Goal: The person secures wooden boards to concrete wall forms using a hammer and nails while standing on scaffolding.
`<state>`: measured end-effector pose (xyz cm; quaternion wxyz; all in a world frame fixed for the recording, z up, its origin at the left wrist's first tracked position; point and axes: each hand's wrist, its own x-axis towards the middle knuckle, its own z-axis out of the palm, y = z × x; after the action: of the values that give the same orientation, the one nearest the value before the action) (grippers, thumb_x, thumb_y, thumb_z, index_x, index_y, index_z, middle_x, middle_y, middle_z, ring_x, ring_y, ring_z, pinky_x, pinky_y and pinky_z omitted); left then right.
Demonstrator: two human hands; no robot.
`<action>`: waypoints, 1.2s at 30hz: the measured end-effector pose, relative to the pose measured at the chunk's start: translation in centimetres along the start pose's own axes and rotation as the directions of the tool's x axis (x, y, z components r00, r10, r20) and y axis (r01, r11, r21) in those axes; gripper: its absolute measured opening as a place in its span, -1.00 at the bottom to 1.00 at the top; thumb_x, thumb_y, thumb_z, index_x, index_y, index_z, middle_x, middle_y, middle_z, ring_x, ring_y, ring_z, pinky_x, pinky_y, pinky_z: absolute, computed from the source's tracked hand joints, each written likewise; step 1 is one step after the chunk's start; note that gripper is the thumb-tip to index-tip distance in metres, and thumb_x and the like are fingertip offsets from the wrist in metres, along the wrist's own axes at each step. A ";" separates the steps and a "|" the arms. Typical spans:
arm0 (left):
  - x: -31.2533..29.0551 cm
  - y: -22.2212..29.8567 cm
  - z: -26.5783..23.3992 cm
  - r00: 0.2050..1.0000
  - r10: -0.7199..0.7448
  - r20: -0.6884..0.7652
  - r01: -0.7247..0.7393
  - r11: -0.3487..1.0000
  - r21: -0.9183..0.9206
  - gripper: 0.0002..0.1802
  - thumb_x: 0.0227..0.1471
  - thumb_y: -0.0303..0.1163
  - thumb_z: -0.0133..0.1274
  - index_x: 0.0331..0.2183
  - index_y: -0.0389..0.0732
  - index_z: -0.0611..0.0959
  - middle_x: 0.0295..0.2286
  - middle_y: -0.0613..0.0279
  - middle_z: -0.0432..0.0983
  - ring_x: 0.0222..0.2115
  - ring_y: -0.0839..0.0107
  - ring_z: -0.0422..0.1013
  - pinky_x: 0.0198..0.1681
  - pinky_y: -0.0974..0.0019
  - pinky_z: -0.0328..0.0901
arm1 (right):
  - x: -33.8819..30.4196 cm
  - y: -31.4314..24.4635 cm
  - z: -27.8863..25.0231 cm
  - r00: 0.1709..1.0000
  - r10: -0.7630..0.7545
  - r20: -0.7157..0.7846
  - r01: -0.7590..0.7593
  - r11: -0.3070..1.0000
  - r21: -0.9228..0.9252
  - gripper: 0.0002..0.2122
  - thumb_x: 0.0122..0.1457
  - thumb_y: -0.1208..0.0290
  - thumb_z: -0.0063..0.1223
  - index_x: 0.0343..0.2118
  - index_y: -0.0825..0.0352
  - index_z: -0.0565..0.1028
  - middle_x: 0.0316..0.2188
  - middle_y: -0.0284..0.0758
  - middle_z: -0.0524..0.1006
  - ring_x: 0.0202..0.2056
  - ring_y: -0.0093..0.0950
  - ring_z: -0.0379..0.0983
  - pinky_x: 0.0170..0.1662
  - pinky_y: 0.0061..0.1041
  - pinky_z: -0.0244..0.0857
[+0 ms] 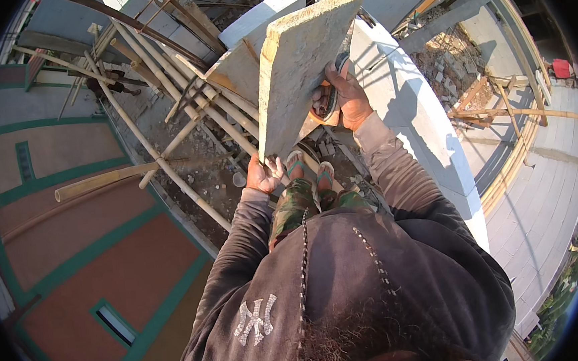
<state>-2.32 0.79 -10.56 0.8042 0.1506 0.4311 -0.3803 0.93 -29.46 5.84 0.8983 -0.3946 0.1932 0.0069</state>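
A thick, pale grey slab (307,58) with rough, chipped edges stands tilted in front of me. My left hand (264,174) is closed on its lower corner, with the fingers partly hidden by it. At the slab's right side, my right hand (350,96) has its fingers curled round an orange and black thing (328,114), which looks like a tool. The slab covers much of that thing, so its exact kind does not show. My feet in green-strapped sandals (325,172) stand below on narrow footing.
Lashed bamboo poles (167,163) cross at the left, above a rubble-strewn ground (219,192). A wall of pale blocks (426,124) runs along my right. Beyond it lie broken masonry (452,68) and more poles. A brown and green wall (83,215) is far left.
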 end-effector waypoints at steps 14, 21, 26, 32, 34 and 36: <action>-10.4 1.1 13.0 0.553 0.690 0.468 -0.833 0.445 0.329 -0.30 0.32 0.19 -0.29 0.05 -0.25 0.52 0.00 0.09 0.51 0.06 0.26 0.39 0.15 0.17 0.19 | 2.9 7.1 -2.0 0.973 0.213 0.087 -0.180 0.940 -0.288 -0.72 0.29 0.14 0.22 -0.13 0.20 0.47 -0.37 -0.42 0.52 -0.44 -0.54 0.51 -0.41 -0.56 0.37; -13.1 1.1 15.8 0.393 0.648 0.652 -0.659 -0.296 0.692 -0.69 0.08 -0.38 0.34 -0.18 -0.33 0.66 -0.33 0.25 0.62 -0.29 0.52 0.51 -0.18 0.41 0.41 | 4.5 9.9 -4.2 0.966 0.258 0.019 -0.251 0.952 -0.175 -0.65 0.27 0.19 0.25 0.01 0.28 0.53 -0.30 -0.42 0.58 -0.32 -0.52 0.56 -0.24 -0.50 0.46; -10.3 0.4 14.0 0.371 0.630 0.683 -0.671 -0.327 0.666 -0.72 0.15 -0.36 0.30 -0.18 -0.33 0.63 -0.32 0.25 0.59 -0.29 0.54 0.50 -0.17 0.41 0.40 | 3.1 9.7 -5.6 0.955 0.264 -0.139 -0.297 0.884 -0.360 -0.62 0.29 0.24 0.20 0.05 0.37 0.46 -0.19 -0.32 0.58 -0.28 -0.50 0.58 -0.26 -0.46 0.50; -8.9 0.4 12.0 0.371 0.653 0.660 -0.717 -0.249 0.651 -0.73 0.21 -0.35 0.24 -0.15 -0.30 0.58 -0.28 0.33 0.56 -0.25 0.61 0.44 -0.12 0.47 0.34 | -5.4 10.8 -11.8 0.910 0.190 -0.370 -0.415 0.364 -0.834 -0.66 0.25 0.33 0.10 -0.05 0.50 0.43 -0.25 0.02 0.60 -0.21 -0.13 0.60 -0.18 -0.21 0.47; -9.3 0.6 11.8 0.371 0.637 0.676 -0.700 -0.286 0.654 -0.74 0.22 -0.37 0.23 -0.14 -0.30 0.57 -0.28 0.34 0.55 -0.24 0.61 0.43 -0.12 0.47 0.34 | -7.7 13.2 -14.2 0.907 0.253 -0.336 -0.392 0.216 -0.894 -0.68 0.22 0.34 0.06 -0.09 0.50 0.43 -0.20 0.15 0.58 -0.13 0.09 0.54 -0.08 -0.08 0.41; -9.6 0.7 11.9 0.406 0.623 0.669 -0.727 -0.223 0.650 -0.74 0.23 -0.37 0.22 -0.12 -0.29 0.56 -0.26 0.36 0.54 -0.23 0.62 0.42 -0.12 0.48 0.33 | -9.0 15.7 -16.2 0.847 0.435 -0.306 -0.404 0.152 -0.902 -0.67 0.23 0.30 0.03 -0.07 0.46 0.44 -0.13 0.17 0.57 -0.06 0.13 0.50 -0.01 -0.04 0.37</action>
<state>1.79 -0.87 4.09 0.6414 0.7629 -0.0652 -0.0495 -15.52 -28.92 -11.97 0.4495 -0.7756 0.2398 0.3727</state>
